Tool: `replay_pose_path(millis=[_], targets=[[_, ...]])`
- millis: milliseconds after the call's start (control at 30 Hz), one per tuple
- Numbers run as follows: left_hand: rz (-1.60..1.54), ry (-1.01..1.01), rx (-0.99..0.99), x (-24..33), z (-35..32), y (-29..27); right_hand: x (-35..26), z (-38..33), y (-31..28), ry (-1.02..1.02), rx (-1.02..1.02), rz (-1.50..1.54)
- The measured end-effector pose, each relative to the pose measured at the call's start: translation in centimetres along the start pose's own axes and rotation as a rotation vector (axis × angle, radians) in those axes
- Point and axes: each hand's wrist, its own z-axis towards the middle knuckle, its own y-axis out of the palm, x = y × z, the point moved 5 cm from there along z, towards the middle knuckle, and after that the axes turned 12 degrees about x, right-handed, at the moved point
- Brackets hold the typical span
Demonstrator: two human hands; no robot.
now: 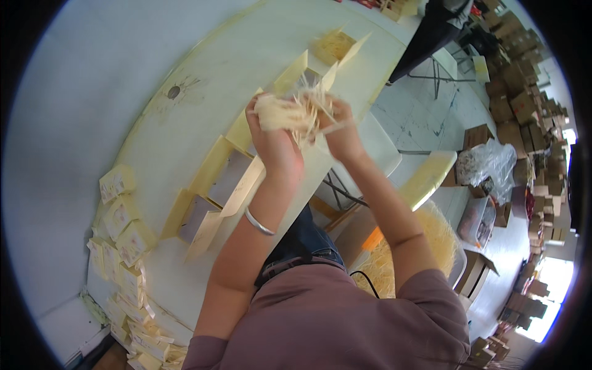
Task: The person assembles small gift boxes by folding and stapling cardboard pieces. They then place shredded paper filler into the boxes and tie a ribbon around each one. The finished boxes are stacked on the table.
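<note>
A bundle of pale cream shredded paper filler [285,116] is held up between my hands, above a row of open pale-yellow boxes [211,168]. My left hand [275,148] is curled round the bundle's left side. On the other side my right hand [343,132] grips loose strands, its fingers partly hidden and blurred. The nearer boxes have their flaps raised and show grey insides. At the far end of the row, one box holds yellowish filler [333,45].
Closed boxes [132,240] are piled along the table's left end. A large heap of filler [431,243] lies beside my right arm, near a white chair [376,145]. Another person's dark-clothed leg [422,37] shows at the far right. Cardboard cartons [524,105] are stacked behind.
</note>
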Motion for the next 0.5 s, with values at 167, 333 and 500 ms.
replay_pose_path(millis=[167,333,500], targets=[[0.051,-0.095,0.124,-3.4,8.5,1.7,1.0,13.7,-0.5,0.106,-0.129,-0.078],[-0.055,-0.469,0.212,-9.5,15.0,-0.3,5.7,22.7,-1.5,0.346,-0.364,-0.697],[0.072,-0.588,0.283,-13.4,16.2,-2.7,13.9,26.6,-3.0,0.416,-0.692,-1.141]])
